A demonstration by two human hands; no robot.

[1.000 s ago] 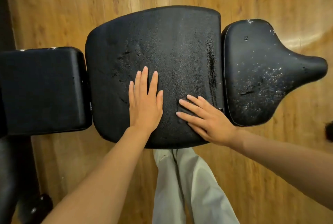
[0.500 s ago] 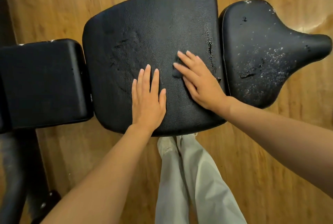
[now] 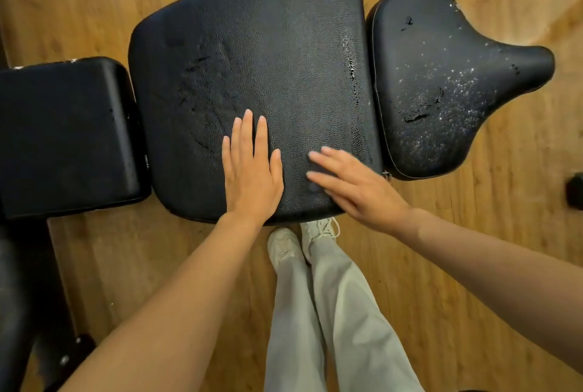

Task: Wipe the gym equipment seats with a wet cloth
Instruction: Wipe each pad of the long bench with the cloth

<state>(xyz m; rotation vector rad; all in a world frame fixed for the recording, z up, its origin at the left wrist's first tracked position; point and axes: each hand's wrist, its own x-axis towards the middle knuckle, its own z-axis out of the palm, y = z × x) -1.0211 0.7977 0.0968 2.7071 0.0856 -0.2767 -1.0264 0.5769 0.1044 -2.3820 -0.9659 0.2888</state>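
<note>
A black padded bench lies across the view in three parts. My left hand point(image 3: 250, 177) rests flat with straight fingers on the near part of the wide middle pad point(image 3: 268, 44). Just right of it, my right hand point(image 3: 356, 186) presses flat on a small dark cloth point(image 3: 315, 185); the hand hides most of the cloth and is blurred. The middle pad shows cracks and scuffs. The saddle-shaped seat pad point(image 3: 441, 82) on the right is flecked with white worn spots. A square pad point(image 3: 63, 139) sits on the left.
Wooden floor point(image 3: 473, 233) surrounds the bench. My legs in light trousers point(image 3: 315, 312) and pale shoes stand right against the near edge of the middle pad. Black equipment frame point(image 3: 19, 297) runs down the lower left. A small dark object point(image 3: 574, 191) lies at the right edge.
My right hand slid the cloth away over the middle pad, then back toward the near edge. My left hand stayed flat in the same spot on the pad.
</note>
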